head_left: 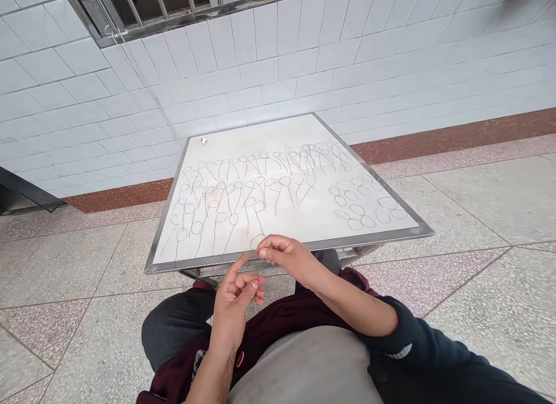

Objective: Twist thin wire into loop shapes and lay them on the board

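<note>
My right hand [284, 254] pinches a thin dark wire loop [251, 242] between thumb and fingertips, just over the near edge of the table [256, 129]. Lower and to the left, my left hand [234, 303] has its index finger stretched toward the loop. Its thumb is pressed to the other curled fingers; whatever lies between them is too small to make out. Rows of wire loops with long tails [233, 219] lie across the white tabletop. On the right side of the table are several wire rings [357, 210] whose tails, if any, do not show.
A small white and red object [204, 141] sits near the far left corner. Behind the table stands a white tiled wall [260, 62] with a barred window [160, 4]. A grey metal rim [360, 241] borders the tabletop. My knees are at its near edge.
</note>
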A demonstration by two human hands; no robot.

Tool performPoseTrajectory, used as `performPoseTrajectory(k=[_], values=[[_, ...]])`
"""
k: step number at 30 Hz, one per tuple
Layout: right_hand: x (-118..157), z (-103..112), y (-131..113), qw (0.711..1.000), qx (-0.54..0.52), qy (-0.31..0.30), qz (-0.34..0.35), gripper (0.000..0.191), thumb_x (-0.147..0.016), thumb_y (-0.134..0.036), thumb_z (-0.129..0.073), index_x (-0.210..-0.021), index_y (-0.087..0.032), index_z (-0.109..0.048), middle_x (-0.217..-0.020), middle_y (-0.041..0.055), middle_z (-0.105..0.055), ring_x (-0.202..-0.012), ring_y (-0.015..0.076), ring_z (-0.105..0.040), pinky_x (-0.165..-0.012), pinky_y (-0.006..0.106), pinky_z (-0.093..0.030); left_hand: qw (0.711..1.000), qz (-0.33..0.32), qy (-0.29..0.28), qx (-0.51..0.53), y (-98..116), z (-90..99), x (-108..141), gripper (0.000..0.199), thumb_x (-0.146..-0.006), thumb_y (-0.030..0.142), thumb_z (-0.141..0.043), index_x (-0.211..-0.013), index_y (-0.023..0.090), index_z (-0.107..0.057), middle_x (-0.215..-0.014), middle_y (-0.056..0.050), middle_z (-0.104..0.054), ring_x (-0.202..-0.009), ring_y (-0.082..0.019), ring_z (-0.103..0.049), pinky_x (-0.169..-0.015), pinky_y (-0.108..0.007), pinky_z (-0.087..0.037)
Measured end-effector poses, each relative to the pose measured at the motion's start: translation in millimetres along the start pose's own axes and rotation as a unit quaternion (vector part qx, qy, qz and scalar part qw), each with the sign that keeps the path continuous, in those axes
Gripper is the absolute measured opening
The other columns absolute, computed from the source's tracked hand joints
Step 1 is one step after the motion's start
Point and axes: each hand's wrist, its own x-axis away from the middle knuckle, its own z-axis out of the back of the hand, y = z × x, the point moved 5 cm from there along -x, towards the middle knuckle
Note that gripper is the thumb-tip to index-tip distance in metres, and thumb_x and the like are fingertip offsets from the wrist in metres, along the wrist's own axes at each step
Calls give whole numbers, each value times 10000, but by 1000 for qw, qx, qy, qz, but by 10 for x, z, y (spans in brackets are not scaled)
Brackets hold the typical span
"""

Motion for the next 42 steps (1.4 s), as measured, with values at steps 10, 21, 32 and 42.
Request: performPoseTrajectory(k=[10, 21, 32, 42], values=[[38, -67, 49, 1000, 8, -13, 1, 287, -732, -324, -698, -882, -224, -476, -687, -58, -585, -606, 104, -497, -598, 251, -376, 995, -93, 9, -17, 189, -14, -154, 566, -716, 213, -735, -1249, 244, -544, -898, -13, -670, -806, -116, -592, -794, -259, -464], [51, -125, 101, 995, -102, 20, 5, 326, -691, -365, -748, -806, -212, -484, -637, -66, -586, -579, 92, -497, -594, 249, -378, 983, -165, 82, -17, 262, -118, -100, 590, -760, 203, -697, -1302, 233, -466, -853, -12, -663, -802, -127, -609, -812, -287, -480], [91, -165, 123, 988, -144, 47, 3, 299, -708, -357, -744, -830, -215, -510, -714, -44, -633, -641, 104, -533, -626, 249, -383, 978, -180, 101, -34, 243, -142, -86, 583, -792, 227, -676, -1325, 245, -438, -900, -29, -676, -903, -147, -622, -849, -286, -476], [79, -165, 238, 980, -176, 69, -56, 345, -695, -412, -749, -831, -199, -514, -672, -30, -630, -658, 116, -580, -603, 233, -401, 976, -167, 130, -49, 222, -111, -121, 606, -769, 247, -698, -1324, 228, -454, -920, -47, -693, -901, -167, -630, -822, -300, -494]])
